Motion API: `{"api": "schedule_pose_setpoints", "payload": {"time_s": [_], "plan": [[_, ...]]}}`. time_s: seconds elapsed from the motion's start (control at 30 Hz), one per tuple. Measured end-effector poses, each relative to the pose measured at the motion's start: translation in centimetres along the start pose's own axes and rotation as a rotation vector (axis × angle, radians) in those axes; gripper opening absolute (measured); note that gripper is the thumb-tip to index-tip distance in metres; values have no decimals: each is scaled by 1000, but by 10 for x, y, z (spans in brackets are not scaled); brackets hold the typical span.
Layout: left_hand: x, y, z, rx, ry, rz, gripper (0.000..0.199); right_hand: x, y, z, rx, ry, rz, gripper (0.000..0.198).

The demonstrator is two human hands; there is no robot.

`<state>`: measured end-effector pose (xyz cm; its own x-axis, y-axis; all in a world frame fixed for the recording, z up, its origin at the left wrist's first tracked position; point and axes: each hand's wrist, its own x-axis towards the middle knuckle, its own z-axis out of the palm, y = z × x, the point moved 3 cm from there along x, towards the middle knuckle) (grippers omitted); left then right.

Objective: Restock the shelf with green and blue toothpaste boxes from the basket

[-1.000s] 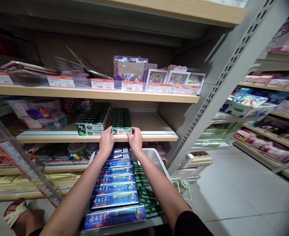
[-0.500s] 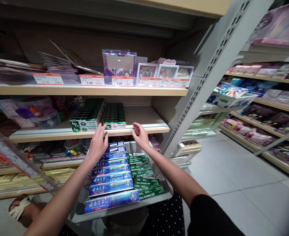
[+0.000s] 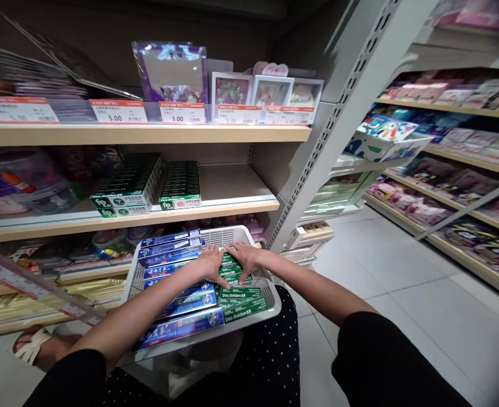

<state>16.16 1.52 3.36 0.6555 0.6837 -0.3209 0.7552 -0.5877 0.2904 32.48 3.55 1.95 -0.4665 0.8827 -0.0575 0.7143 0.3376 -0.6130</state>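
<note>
A light grey plastic basket [image 3: 243, 230] sits by my knees, holding blue toothpaste boxes [image 3: 185, 327] on its left side and green Doc.Golden toothpaste boxes [image 3: 246, 310] on its right. My left hand [image 3: 210, 264] lies over the inner edge of the green boxes, fingers stretched and thumb apart. From the other side my right hand [image 3: 244, 259] reaches onto the same green boxes, its fingers spread too. The fingertips of both hands nearly meet at the far end of the row. Whether any box is gripped cannot be seen. Both hands partly cover the boxes beneath.
On the shelf [image 3: 215, 213] ahead stand two groups of green boxes, a wide stack [image 3: 126, 183] and a narrower row [image 3: 180, 183]. Framed crafts [image 3: 231, 97] with price tags fill the shelf above. A grey slotted post [image 3: 338, 107] rises at the right, beside the tiled floor [image 3: 359, 265].
Both hands have come down and back from near the shelf edge onto the green boxes in the basket. The view has shifted, so the shelves appear higher and further left.
</note>
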Motion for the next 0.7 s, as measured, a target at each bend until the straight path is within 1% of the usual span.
{"api": "schedule_pose_setpoints", "payload": {"time_s": [0.07,0.13,0.2,0.23,0.3,0.37,0.4,0.43,0.47,0.57,0.63,0.67,0.7], "plan": [[11,2,4,-12,-67,-25,116,8,8,5,39,21,37,68],[18,3,6,10,-108,-34,108,16,12,8,76,-29,61,58],[22,3,10,77,-117,-49,107,21,12,11,99,-97,63,53],[24,3,11,108,-107,-54,107,22,11,11,104,-98,59,51],[24,2,12,134,-73,-48,101,21,9,12,101,-21,54,46],[22,1,10,128,-33,-20,88,18,5,8,78,98,62,41],[19,0,6,120,-9,-3,83,15,2,4,59,130,64,39],[15,0,1,104,21,14,80,12,-1,-2,38,131,60,40],[9,0,-5,73,59,33,79,8,-5,-11,22,102,48,42],[-23,-3,-28,-130,221,85,74,-6,-21,-40,42,-22,-41,55],[-54,-10,-38,-333,335,71,63,-16,-34,-53,126,19,-96,52],[-69,-16,-39,-443,375,34,57,-21,-42,-53,173,50,-99,47],[-85,-23,-38,-543,415,-24,55,-24,-49,-47,217,79,-85,43]]}}
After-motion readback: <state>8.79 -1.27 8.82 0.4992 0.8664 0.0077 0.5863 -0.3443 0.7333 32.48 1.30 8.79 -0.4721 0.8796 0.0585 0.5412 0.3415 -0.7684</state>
